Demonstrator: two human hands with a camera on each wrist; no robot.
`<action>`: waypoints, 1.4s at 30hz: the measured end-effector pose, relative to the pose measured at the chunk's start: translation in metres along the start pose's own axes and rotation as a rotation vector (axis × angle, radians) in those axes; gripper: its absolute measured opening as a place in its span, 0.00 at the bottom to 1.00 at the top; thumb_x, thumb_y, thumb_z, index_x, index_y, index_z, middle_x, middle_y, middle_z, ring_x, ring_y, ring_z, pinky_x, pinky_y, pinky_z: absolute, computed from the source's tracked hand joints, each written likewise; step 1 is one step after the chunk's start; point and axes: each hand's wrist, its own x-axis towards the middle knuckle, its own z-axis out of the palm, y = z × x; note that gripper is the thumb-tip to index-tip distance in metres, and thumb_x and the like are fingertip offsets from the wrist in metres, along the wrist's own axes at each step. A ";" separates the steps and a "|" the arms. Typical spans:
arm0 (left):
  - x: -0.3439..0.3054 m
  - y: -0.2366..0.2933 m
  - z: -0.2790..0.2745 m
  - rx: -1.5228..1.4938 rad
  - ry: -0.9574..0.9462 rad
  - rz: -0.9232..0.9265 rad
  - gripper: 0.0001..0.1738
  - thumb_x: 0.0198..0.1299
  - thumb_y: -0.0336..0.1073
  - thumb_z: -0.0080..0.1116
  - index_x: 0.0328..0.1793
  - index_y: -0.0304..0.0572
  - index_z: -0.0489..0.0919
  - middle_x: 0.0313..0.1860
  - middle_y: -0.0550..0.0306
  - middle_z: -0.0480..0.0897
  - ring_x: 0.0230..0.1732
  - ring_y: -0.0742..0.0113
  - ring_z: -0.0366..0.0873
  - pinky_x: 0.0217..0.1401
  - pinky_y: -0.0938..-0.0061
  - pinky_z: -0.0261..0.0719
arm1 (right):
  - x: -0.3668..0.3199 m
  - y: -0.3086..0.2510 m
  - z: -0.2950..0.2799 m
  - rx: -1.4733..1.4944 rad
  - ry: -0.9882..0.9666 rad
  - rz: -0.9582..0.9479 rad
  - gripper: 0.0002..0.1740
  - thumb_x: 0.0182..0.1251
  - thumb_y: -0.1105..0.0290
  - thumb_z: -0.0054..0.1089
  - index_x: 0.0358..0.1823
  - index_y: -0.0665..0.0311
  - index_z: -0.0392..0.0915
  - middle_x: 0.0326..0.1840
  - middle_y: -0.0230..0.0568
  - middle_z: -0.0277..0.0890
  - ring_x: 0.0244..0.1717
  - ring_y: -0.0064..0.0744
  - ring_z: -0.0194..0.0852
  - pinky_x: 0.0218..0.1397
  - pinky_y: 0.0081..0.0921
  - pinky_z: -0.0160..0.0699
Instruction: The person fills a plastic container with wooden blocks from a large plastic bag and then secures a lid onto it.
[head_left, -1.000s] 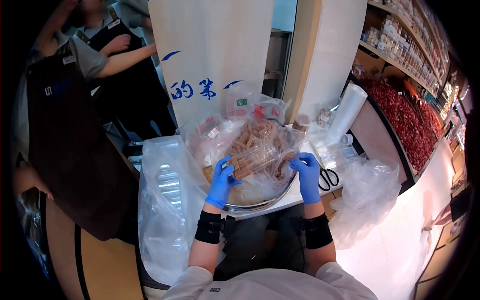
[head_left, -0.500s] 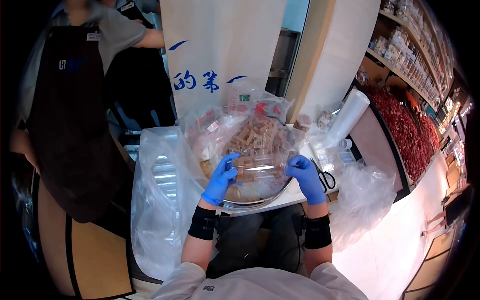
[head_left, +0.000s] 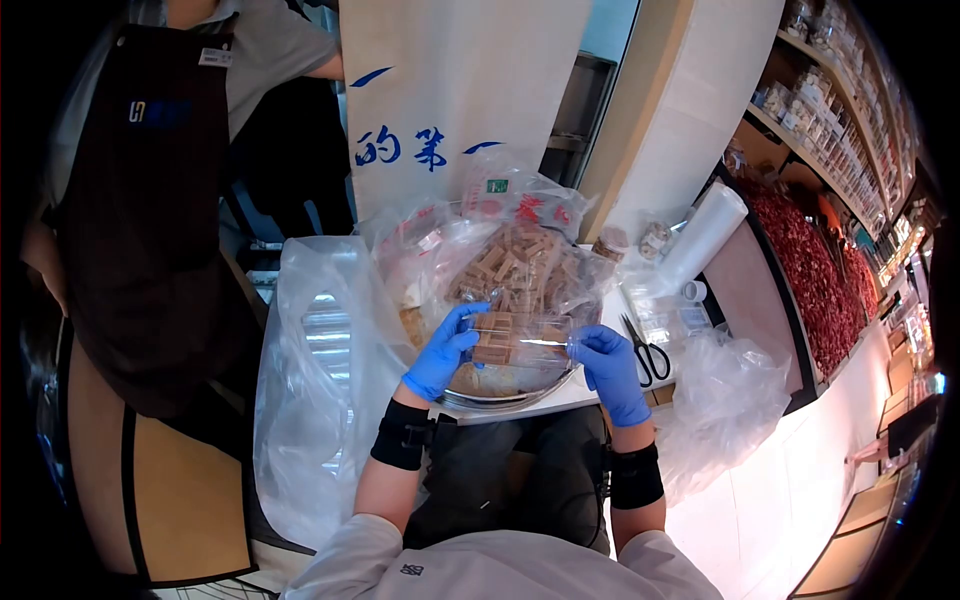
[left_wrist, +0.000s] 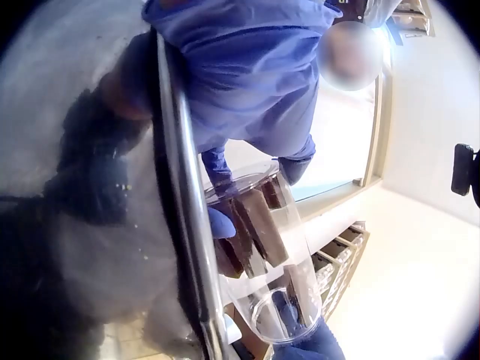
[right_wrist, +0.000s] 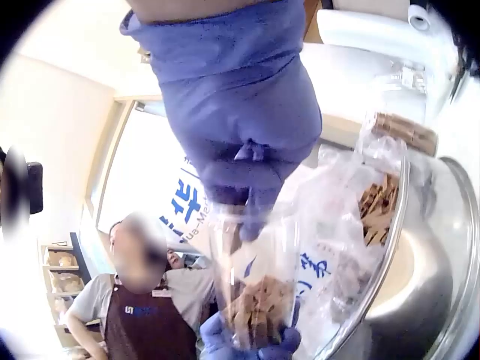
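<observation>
A clear cylindrical jar (head_left: 525, 340) lies on its side above the metal basin (head_left: 470, 402), with brown blocks (left_wrist: 259, 225) inside, mostly toward its left end in the head view. My left hand (head_left: 443, 354) in a blue glove grips that closed end. At the open mouth, my right hand (head_left: 612, 372) has its fingers at and partly inside the rim; in the right wrist view the glove (right_wrist: 244, 142) covers part of the mouth. More brown blocks (head_left: 515, 262) fill a clear plastic bag in the basin behind the jar.
Black scissors (head_left: 650, 362) lie right of the basin, near a plastic roll (head_left: 703, 235), a small filled jar (head_left: 611, 243) and crumpled plastic (head_left: 735, 400). A big plastic bag (head_left: 315, 400) is at the left. A person in an apron (head_left: 145, 220) stands back left.
The jar has turned from slanted to nearly level. My right hand has come from beside the bag, holding a brown piece, to the jar's mouth. The person at left appears farther right.
</observation>
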 end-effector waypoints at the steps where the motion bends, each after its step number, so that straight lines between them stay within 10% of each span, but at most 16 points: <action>1: 0.000 0.000 0.000 0.000 0.001 -0.001 0.27 0.60 0.47 0.55 0.66 0.54 0.70 0.47 0.65 0.73 0.47 0.74 0.74 0.44 0.77 0.77 | 0.004 0.012 0.004 0.115 0.056 -0.008 0.11 0.59 0.71 0.67 0.43 0.64 0.80 0.31 0.30 0.81 0.21 0.11 0.68 0.18 0.10 0.60; 6: -0.002 0.004 -0.001 0.035 -0.025 -0.026 0.28 0.60 0.50 0.55 0.67 0.53 0.70 0.50 0.63 0.74 0.48 0.73 0.74 0.44 0.76 0.78 | 0.000 0.010 0.020 0.391 -0.020 -0.035 0.14 0.63 0.71 0.62 0.50 0.64 0.80 0.38 0.35 0.82 0.17 0.12 0.64 0.18 0.09 0.59; 8: 0.001 -0.001 -0.003 0.024 -0.047 -0.007 0.29 0.61 0.49 0.53 0.67 0.50 0.70 0.54 0.61 0.74 0.51 0.70 0.75 0.51 0.73 0.76 | -0.011 -0.017 0.010 0.163 -0.443 0.262 0.22 0.67 0.67 0.57 0.62 0.63 0.73 0.49 0.37 0.79 0.21 0.14 0.65 0.21 0.11 0.64; 12: 0.003 0.000 0.001 0.094 -0.081 0.019 0.28 0.64 0.48 0.48 0.66 0.43 0.70 0.59 0.56 0.75 0.56 0.66 0.75 0.65 0.68 0.70 | -0.018 -0.019 0.016 0.004 -0.710 0.140 0.36 0.69 0.62 0.53 0.76 0.59 0.52 0.66 0.34 0.69 0.27 0.17 0.65 0.25 0.12 0.69; 21: 0.009 -0.001 0.003 0.218 0.016 -0.235 0.28 0.67 0.55 0.37 0.64 0.50 0.74 0.47 0.61 0.82 0.38 0.74 0.79 0.25 0.82 0.71 | -0.015 -0.004 0.029 0.216 -0.546 0.201 0.34 0.68 0.66 0.56 0.73 0.64 0.56 0.68 0.38 0.67 0.62 0.26 0.72 0.25 0.13 0.75; 42: 0.013 -0.011 -0.001 0.180 0.069 -0.244 0.28 0.69 0.57 0.37 0.62 0.47 0.75 0.40 0.62 0.83 0.29 0.76 0.76 0.22 0.82 0.69 | -0.013 0.009 0.027 0.816 -0.400 0.307 0.36 0.59 0.81 0.50 0.72 0.72 0.55 0.73 0.48 0.58 0.69 0.30 0.62 0.42 0.13 0.76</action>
